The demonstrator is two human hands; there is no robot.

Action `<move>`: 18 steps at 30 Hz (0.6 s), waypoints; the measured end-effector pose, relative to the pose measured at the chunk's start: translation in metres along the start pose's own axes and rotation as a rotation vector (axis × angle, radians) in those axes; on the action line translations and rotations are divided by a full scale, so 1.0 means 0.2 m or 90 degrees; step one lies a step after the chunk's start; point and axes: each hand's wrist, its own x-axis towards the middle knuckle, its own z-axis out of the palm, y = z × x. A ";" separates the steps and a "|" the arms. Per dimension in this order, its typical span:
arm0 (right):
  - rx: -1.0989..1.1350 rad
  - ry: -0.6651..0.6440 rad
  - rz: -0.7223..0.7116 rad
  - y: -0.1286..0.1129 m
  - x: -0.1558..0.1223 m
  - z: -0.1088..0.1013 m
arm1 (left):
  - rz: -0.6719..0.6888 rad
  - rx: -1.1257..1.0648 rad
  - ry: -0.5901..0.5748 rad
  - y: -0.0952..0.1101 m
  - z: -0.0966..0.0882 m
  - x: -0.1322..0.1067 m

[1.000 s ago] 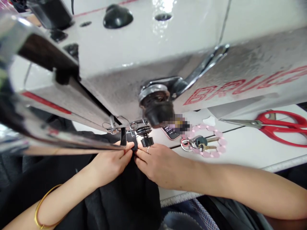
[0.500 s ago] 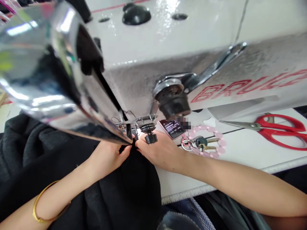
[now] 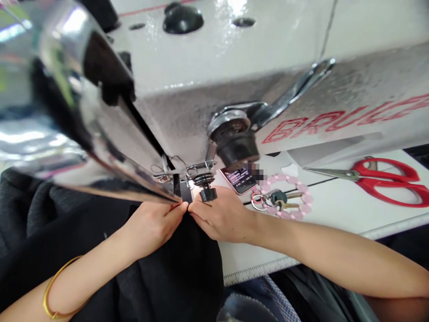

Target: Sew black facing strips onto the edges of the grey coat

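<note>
Black fabric drapes over the table's front edge and spreads left beneath my left forearm. My left hand pinches it just in front of the sewing machine's needle area, with the wrist wearing a gold bangle. Opposite it, my right hand also has its fingertips closed on the fabric, thumb and finger pressed together. The two sets of fingertips nearly meet. The needle and presser foot are mostly hidden behind the shiny metal face cover and my fingers.
Right of my right hand lie a phone, keys on a pink bead ring and red-handled scissors with blades pointing left. A ruler strip runs along the table's front edge. A metal lever juts from the machine.
The view has shifted slightly, so the machine sits further left. My hands are slightly lower in view and the left fingertips are closer to the right ones. Both still grip the fabric.
</note>
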 end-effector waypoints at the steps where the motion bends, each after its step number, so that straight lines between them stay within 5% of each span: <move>1: 0.011 -0.003 0.014 0.00 0.00 0.00 | 0.029 0.021 -0.003 0.00 0.00 0.00; 5: 0.070 -0.060 0.102 -0.01 0.01 0.00 | 0.096 0.112 -0.002 0.00 0.02 0.00; 9: 0.096 -0.137 0.151 0.02 0.03 -0.03 | 0.047 0.102 0.004 0.00 0.01 0.00; 14: 0.099 -0.234 -0.044 0.06 0.04 -0.13 | -0.162 0.015 0.049 -0.04 -0.05 0.02; 18: 0.127 -0.263 -0.105 0.04 0.03 -0.14 | -0.220 0.001 0.048 -0.09 -0.06 0.01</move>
